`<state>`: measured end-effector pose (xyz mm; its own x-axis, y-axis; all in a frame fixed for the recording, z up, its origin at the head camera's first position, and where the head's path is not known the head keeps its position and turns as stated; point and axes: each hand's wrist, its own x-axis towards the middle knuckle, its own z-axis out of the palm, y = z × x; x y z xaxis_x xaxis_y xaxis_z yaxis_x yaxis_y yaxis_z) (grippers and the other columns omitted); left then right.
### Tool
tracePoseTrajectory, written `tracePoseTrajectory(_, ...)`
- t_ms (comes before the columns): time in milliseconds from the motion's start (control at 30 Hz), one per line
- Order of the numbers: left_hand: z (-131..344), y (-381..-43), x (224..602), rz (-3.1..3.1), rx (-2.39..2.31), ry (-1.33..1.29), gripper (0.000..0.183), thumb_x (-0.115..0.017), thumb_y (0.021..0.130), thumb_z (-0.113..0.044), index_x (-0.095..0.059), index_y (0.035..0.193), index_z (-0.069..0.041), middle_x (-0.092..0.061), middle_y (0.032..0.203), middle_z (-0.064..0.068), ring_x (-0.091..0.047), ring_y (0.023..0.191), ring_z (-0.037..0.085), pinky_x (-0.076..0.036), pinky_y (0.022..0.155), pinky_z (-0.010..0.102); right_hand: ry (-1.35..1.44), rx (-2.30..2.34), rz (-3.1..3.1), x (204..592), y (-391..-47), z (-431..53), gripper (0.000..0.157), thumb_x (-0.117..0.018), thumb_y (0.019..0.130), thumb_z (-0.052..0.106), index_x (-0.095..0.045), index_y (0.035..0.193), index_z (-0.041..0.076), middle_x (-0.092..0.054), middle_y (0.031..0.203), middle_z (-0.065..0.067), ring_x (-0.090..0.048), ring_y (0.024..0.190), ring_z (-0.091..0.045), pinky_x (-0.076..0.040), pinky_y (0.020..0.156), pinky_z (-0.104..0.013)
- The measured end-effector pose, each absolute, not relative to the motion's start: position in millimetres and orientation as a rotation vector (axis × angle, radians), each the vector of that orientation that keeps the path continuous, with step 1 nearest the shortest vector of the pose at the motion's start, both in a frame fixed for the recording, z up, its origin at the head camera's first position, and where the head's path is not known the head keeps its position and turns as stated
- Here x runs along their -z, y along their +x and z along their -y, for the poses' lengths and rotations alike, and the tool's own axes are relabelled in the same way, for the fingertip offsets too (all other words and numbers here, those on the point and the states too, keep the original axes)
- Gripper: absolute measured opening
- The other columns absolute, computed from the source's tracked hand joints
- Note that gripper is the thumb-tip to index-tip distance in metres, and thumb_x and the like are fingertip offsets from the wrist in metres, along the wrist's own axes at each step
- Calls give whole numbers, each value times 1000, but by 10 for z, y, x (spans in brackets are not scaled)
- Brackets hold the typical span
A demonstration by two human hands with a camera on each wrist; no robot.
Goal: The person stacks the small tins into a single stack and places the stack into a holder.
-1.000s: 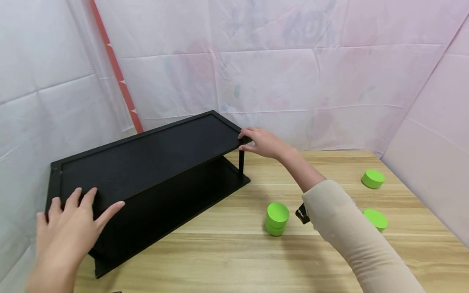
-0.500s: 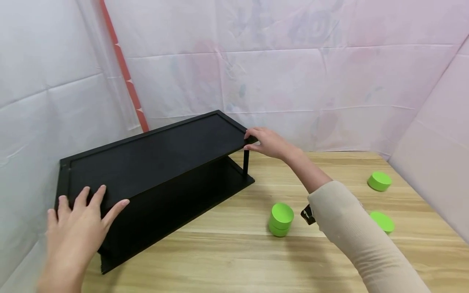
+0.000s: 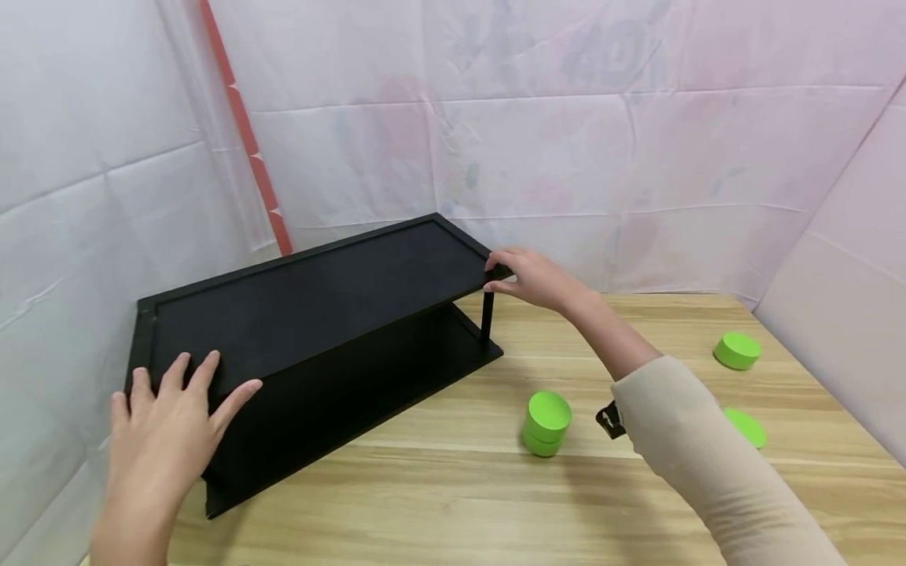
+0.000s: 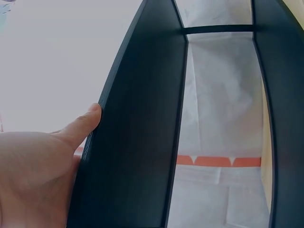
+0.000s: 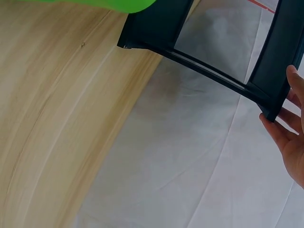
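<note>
A black two-tier shelf (image 3: 318,291) stands at an angle on the left of the wooden table, with a flat top panel over a lower board. My left hand (image 3: 163,432) rests with spread fingers on the near left end of its top. In the left wrist view, my left thumb (image 4: 83,123) lies against the top panel's edge (image 4: 107,85). At the far right corner, my right hand (image 3: 531,277) grips the top panel between thumb and fingers, just above a thin post (image 3: 487,317). The right wrist view shows these fingers (image 5: 278,135) at the shelf corner.
Two stacked green discs (image 3: 547,424) stand right of the shelf. Farther right are a green disc (image 3: 738,350) and another (image 3: 745,427), partly behind the beige sleeve (image 3: 708,448). A small black object (image 3: 610,420) shows beside the cuff. White cloth walls (image 3: 524,157) enclose the table.
The shelf has shifted slightly right relative to the green discs, its near left end moving away from me. Both hands have moved with it. The head view has also shifted a little.
</note>
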<state>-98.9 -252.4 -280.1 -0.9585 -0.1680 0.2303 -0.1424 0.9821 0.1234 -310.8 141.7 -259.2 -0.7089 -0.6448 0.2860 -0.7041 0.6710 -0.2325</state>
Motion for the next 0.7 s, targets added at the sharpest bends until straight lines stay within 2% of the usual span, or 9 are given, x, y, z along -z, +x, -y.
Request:
tracePoseTrajectory(200, 2508, -1028, 2808, 2886, 165, 193, 84, -36, 86, -68, -38, 135, 1, -29, 131, 36, -14, 115, 60, -8, 91, 69, 1071, -480, 2703, 2597, -3061, -1484, 32, -65, 87, 29, -59, 108, 6, -59, 109, -12, -53, 104, -30, -43, 87, -43)
tracePoseTrajectory(700, 2484, -1172, 2810, 2878, 206, 112, 83, -35, 86, -68, -36, 138, -2, -29, 134, 34, -14, 118, 61, -5, 94, 69, 1012, -475, 2661, 2639, -2964, -1666, 25, -68, 85, 23, -60, 104, 9, -61, 105, -9, -55, 99, -29, -45, 84, -42)
